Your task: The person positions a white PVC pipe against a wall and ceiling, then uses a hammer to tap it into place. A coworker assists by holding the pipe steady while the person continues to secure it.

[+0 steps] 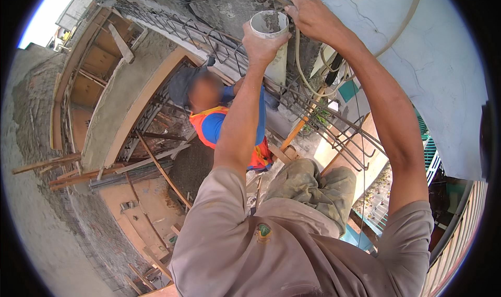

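My left hand (265,47) is wrapped round a white plastic pipe (280,67), just below its round open top. Inside the opening, grey material shows, which looks like mortar or the rough wall behind. Close to the pipe's rim on the right, my right hand (307,16) is closed, with its fingers curled round something brownish at the top edge of the picture. What that thing is cannot be made out. Both arms are raised toward the rough grey wall (229,2).
Bent steel rebar cages (334,125) run below the pipe. A pale hose (404,33) loops on the right, beside a cracked white panel (443,83). Below left, a co-worker in an orange vest (209,114) stands close to my left arm. Wooden planks (162,169) and formwork lie lower down.
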A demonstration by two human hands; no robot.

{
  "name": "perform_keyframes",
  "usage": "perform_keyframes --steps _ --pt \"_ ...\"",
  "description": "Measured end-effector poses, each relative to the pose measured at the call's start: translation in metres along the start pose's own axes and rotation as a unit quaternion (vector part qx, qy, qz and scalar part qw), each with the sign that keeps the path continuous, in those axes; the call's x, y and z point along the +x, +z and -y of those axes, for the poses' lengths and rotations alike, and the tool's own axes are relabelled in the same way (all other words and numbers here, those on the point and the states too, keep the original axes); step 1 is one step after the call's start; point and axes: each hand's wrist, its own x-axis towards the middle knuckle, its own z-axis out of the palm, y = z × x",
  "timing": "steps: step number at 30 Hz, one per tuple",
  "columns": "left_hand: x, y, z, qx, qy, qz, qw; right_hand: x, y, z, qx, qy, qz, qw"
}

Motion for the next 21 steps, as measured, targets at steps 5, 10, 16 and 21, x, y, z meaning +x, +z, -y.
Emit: perform_keyframes --steps 5,10,16,21 --pt "-0.001 0.002 0.007 -0.016 -0.008 0.002 1.000 0.005 0.005 -0.014 0.116 0.042 -0.064 0.990" --pt "0.000 0.001 0.005 0.011 -0.008 0.000 1.000 -0.010 0.022 -0.013 0.027 -0.066 -0.005 0.997" --pt "-0.002 -0.002 0.006 -0.049 -0.016 0.014 0.999 -0.061 -0.014 0.011 0.088 0.145 -0.129 0.977" --pt "-0.052 0.013 0.001 -0.014 -0.025 -0.092 0.995 -0.051 -0.010 0.029 0.145 0.245 -0.053 0.957"
